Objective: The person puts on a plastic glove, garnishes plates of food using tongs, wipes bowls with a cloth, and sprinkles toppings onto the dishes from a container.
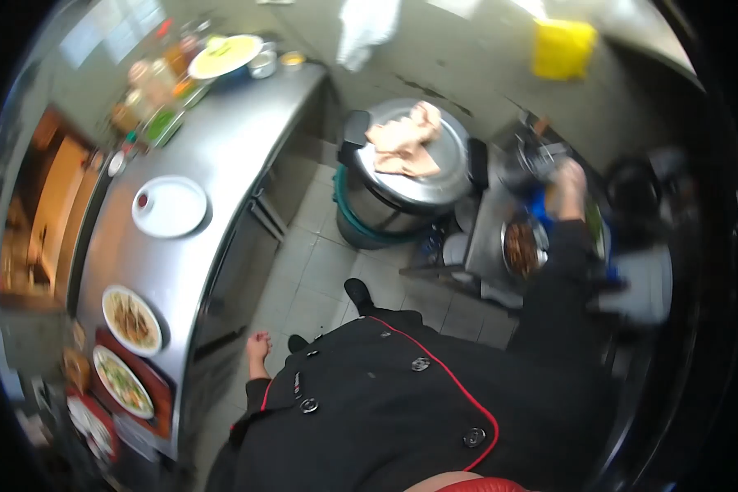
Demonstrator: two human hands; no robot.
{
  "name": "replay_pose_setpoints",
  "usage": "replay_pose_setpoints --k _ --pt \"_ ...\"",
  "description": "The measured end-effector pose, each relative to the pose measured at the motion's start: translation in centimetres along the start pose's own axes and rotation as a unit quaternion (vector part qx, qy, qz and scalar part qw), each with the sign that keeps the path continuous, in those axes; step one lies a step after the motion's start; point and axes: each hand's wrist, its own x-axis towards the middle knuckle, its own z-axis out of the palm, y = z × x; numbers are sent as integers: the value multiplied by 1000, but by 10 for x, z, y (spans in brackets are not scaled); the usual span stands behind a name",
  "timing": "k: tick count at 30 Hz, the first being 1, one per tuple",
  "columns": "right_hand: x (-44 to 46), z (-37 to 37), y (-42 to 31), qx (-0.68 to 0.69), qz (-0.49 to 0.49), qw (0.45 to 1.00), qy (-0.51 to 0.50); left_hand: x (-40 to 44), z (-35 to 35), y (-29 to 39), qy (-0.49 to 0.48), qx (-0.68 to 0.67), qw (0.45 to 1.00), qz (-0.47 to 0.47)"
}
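My left hand [258, 346] hangs low beside my dark jacket, over the tiled floor. Its fingers are curled in, and nothing shows in them. To the right, my right hand [571, 189] reaches out over a low side counter, blurred by motion, so its grip cannot be made out. It is nearest to some shiny metal pans [533, 160] and something blue [538, 202]. Closer to my sleeve, a metal bowl of brown food [521, 248] sits on the same counter; green food [595, 225] shows partly behind my forearm.
A large lidded pot [394, 205] stands ahead with a crumpled cloth [407, 141] on its lid. Along the left, a steel counter [242, 139] holds a white plate [170, 207], a plate of brown food [132, 321] and an oval salad plate [123, 381]. A white bucket [644, 283] stands right.
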Motion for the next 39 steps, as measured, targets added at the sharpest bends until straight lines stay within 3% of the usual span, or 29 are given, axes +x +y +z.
replay_pose_setpoints --k 1,3,5,6,7,8,9,10,12,15,16,17,18,20,22,24,25,27,30,32,34,36,37,39 --pt "27 46 29 -30 26 998 -54 -4 20 6 3 -4 1000 -4" --pt "55 2 6 -10 35 993 -112 -12 55 24 -9 12 1000 4" --pt "72 14 -6 -88 15 994 -60 -26 87 41 -14 22 999 21" --pt "63 -19 -50 -106 92 989 -37 -31 100 50 3 10 1000 26" --pt "78 4 -47 -133 43 990 0 -38 110 63 10 20 999 24" --pt "78 -1 -73 -128 -8 986 102 -48 117 72 24 24 999 16" --pt "90 31 -81 -141 -100 934 314 -51 125 68 47 28 998 32" --pt "86 -11 -139 -62 -62 986 142 -50 132 56 70 37 996 45" --pt "81 -2 -199 119 -166 965 161 -57 134 40 67 -8 997 25" --pt "66 21 -280 198 -225 950 90 -85 124 21 140 15 989 35" --pt "59 38 -301 176 -201 960 82 -94 119 12 165 5 986 17" --pt "57 33 -321 248 -225 937 -104 -103 114 4 188 -4 982 -1" --pt "51 26 -337 301 -240 876 -289 -111 112 -9 207 -11 978 -19" --pt "30 88 -363 208 -281 932 -93 -129 108 -34 242 -31 969 -40" --pt "6 38 -380 243 -232 933 -129 -139 109 -56 270 -8 962 -37" --pt "27 122 -376 284 -315 905 -25 -144 115 -82 254 -28 963 -86" --pt "25 119 -379 324 -297 896 -60 -148 119 -91 246 -38 962 -111" --pt "11 106 -380 454 -177 843 -226 -156 124 -97 252 -36 960 -117" --pt "-17 87 -378 627 48 652 -423 -158 129 -97 289 -34 952 -91" --pt "-28 76 -375 658 137 567 -477 -158 134 -96 306 -39 948 -80" --pt "-31 65 -374 663 170 535 -495 -156 136 -92 305 -55 947 -88" --pt "-32 53 -377 652 154 562 -486 -159 138 -82 311 -72 944 -86" --pt "-30 47 -382 636 109 609 -461 -162 140 -78 313 -80 942 -86" --pt "-27 31 -391 538 -38 762 -359 -166 144 -77 304 -93 943 -103"
